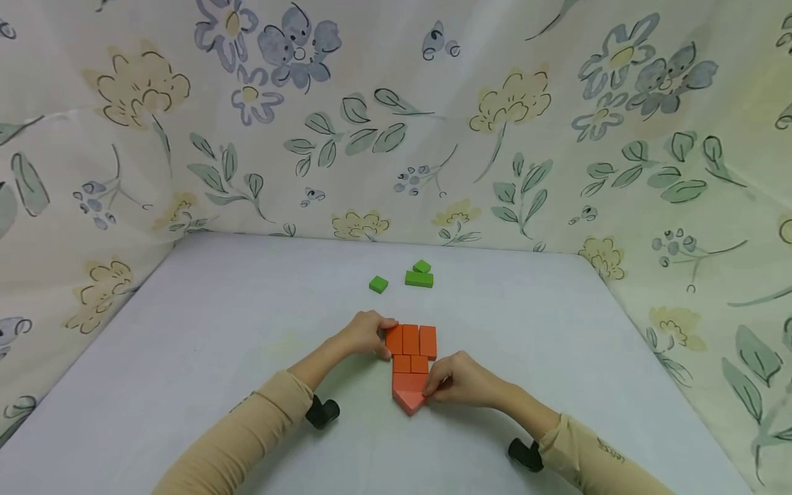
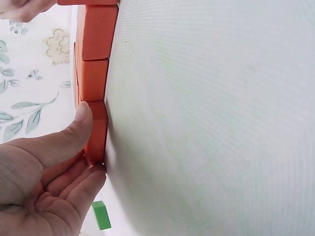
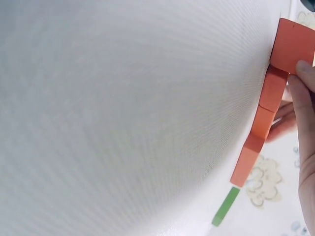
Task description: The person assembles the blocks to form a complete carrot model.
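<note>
Tan sleeves [image 1: 238, 433] are coming in from the bottom edge, with dark round-ended gadgets [image 1: 323, 412] sitting at the wrists. Past them, red-orange blocks are lying flat in the middle of a white table [image 1: 278, 289], making one long shape. Its long way is running straight out from the person, and its pointy end is aiming back at the person.

That point is a triangle block [image 1: 408, 401], looking a bit pinker on top. A wide block [image 1: 410, 382] is lying sideways against it. Next, two small square blocks [image 1: 401, 364] are sitting side by side. At the far end, three tall blocks are making a row, all pointing away: a left one [image 1: 393, 338], a middle one [image 1: 411, 339] and a right one [image 1: 427, 342]. All are looking smooth, with flat sides.

The left hand [image 1: 361, 333] is holding the left tall block, its thumb near the close end and its fingers at the far end. The right hand [image 1: 465, 380] is pinching the triangle's right corner with thumb and finger; how its other fingers are lying, I cannot tell.

Farther out, a green bar [image 1: 419, 279] is lying sideways, with a little green block [image 1: 422, 266] just behind and another green block [image 1: 379, 284] to its left. Flowery cloth [image 1: 396, 103] is hanging behind.
</note>
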A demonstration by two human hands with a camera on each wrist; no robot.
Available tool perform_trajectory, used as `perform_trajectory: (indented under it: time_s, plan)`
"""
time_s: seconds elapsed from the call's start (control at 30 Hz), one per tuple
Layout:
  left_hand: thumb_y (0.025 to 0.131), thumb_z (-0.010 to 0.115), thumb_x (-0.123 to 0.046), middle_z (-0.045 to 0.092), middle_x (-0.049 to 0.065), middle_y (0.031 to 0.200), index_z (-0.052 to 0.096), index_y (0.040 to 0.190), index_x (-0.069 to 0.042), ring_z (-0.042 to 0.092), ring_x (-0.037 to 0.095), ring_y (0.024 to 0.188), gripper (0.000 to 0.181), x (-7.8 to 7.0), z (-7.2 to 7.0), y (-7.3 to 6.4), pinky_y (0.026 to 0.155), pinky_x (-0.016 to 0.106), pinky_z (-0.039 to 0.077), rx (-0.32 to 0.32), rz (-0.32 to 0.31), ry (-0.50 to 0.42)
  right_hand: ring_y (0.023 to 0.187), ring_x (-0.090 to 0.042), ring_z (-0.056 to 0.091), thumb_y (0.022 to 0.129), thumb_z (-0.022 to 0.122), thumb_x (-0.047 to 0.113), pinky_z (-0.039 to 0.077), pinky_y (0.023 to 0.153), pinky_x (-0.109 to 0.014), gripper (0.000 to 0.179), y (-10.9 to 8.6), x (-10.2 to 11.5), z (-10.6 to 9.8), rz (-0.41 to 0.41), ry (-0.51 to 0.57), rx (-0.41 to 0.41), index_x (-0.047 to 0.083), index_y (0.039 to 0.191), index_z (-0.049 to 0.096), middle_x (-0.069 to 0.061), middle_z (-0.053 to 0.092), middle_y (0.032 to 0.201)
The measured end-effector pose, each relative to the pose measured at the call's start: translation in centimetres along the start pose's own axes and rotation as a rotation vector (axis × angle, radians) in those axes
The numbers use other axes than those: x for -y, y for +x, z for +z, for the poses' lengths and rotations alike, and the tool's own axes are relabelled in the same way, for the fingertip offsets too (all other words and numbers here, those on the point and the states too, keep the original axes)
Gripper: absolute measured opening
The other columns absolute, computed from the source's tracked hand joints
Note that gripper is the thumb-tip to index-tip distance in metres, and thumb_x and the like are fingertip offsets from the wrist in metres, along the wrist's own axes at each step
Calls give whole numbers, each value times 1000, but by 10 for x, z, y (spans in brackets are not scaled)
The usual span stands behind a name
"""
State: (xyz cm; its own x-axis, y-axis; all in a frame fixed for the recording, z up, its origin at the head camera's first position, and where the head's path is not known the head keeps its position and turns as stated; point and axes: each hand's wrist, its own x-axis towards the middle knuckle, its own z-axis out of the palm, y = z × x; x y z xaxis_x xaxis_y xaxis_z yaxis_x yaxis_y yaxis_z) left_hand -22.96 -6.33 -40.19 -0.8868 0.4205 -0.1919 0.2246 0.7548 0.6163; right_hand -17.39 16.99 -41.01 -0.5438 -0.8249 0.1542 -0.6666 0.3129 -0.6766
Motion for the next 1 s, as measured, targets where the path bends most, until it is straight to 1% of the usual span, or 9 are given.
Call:
perform_trajectory:
  time_s: [0.13,0.33,0.43,0.53,0.63,0.73,0.8,0.9,1.0]
  plan:
    - [72,85,-7,61,13,127,60,133,-6,47,19,90,66,0,1,1,81,31,43,4,-15,-1,79,-3,63,76,74,-10,53,72,-20,16,1,1,-1,-14,-25,-13,4,84,76,1,72,82]
    - [71,86,-7,62,14,127,60,132,-5,46,18,87,66,1,1,1,79,30,42,0,-4,1,78,-4,63,76,73,-11,52,72,-20,17,2,1,-1,-12,-42,-19,4,83,76,1,72,82]
    - [70,86,-7,62,14,128,60,132,-4,46,18,85,67,1,0,0,79,30,42,-1,7,-3,79,-7,65,77,73,-11,53,72,-19,17,1,0,-2,0,-31,-13,4,84,75,1,72,83]
    - [70,86,-6,61,14,130,60,132,-4,48,18,88,67,1,-1,0,82,31,43,0,13,-3,82,-9,66,78,75,-7,53,73,-20,14,2,-3,-3,27,17,-5,4,86,75,-1,71,86]
    - [71,86,-6,60,14,131,60,132,-4,49,18,90,67,2,-1,0,85,33,44,2,13,-1,85,-11,66,79,76,-3,54,75,-23,12,2,-7,-9,100,103,-22,3,90,74,-3,71,89]
    - [71,86,-7,60,14,131,60,132,-4,48,18,90,67,2,-1,1,83,32,43,7,12,-1,86,-14,67,81,76,0,54,76,-25,11,5,-12,-21,196,138,-101,0,92,73,-6,72,90]
    - [71,86,-7,60,14,131,60,132,-4,47,18,89,67,2,-1,1,82,31,42,7,12,-3,85,-15,67,83,74,2,54,75,-26,11,9,-16,-31,276,113,-170,-1,94,73,-6,72,90]
    - [71,86,-7,60,13,132,60,132,-3,49,17,92,67,2,-2,1,85,32,43,6,19,-2,84,-18,66,86,72,6,53,74,-29,13,18,-25,-45,392,37,-254,-1,96,74,-6,72,91]
    - [71,86,-6,59,13,133,60,132,-2,50,18,94,66,2,-1,1,86,32,44,6,22,-8,87,-22,64,88,69,8,52,76,-33,18,29,-36,-55,496,-9,-288,-3,101,73,-10,72,96]
